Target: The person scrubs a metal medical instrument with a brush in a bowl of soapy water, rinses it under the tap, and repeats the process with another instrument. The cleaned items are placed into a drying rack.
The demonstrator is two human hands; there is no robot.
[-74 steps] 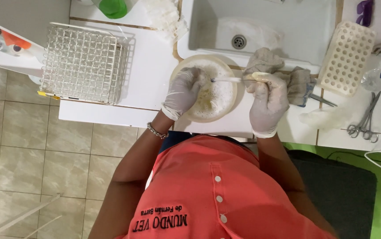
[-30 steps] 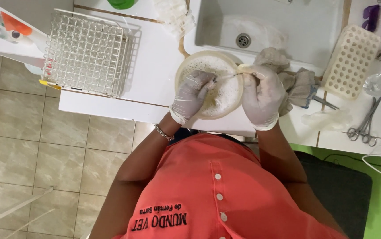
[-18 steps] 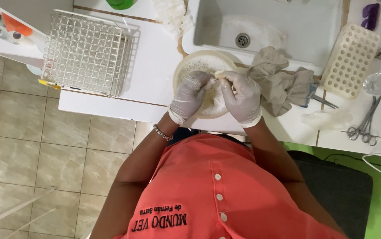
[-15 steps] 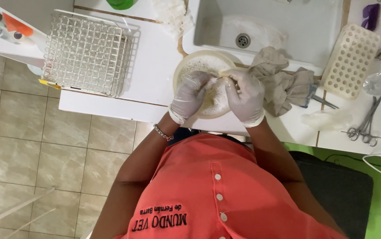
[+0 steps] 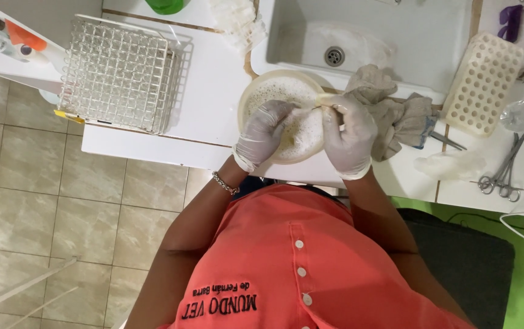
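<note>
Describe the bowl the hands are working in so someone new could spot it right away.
Start at the white sink set into the white counter. Just in front of its near left corner sits the round cream bowl of foamy liquid, with the gloved left hand and right hand over it. It is the only round, open container there; the wire rack to its left is square.
</note>
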